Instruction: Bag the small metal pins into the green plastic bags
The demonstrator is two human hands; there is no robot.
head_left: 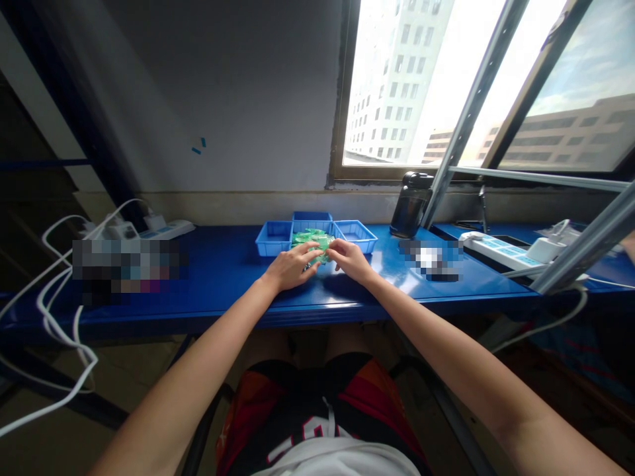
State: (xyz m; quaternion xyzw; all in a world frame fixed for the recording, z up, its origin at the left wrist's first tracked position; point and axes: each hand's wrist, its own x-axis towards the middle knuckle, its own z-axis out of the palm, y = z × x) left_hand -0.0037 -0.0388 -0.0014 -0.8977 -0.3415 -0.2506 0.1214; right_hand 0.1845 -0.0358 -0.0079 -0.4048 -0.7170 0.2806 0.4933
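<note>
The left hand (292, 267) is held over the near left side of a pile of green pieces (312, 235), its fingers loosely bent and its thumb apart from them. The right hand (351, 260) is brought to the pile's right side, with thumb and fingertips curled close together. Whether a piece is gripped by either hand cannot be told, since the fingertips merge with the green.

The pile is placed at twelve o'clock from the hands, just beyond and between them; whether it is borne by the desk or by a tray cannot be made out. It is flanked by a left tray (272, 249) at ten o'clock and a right tray (366, 245) between one and two, and backed by a rear tray (311, 216) at twelve, all blue.

Farther out on the blue desk (223, 271), a black bottle (409, 206) is stood at two o'clock, near a slanted metal post (469, 109). At three o'clock, a white power strip (501, 251) is seen with a plug fitted. At nine o'clock, white cables (43, 307) are looped over the desk's edge. The wall at one o'clock is pierced by a window (397, 86).
</note>
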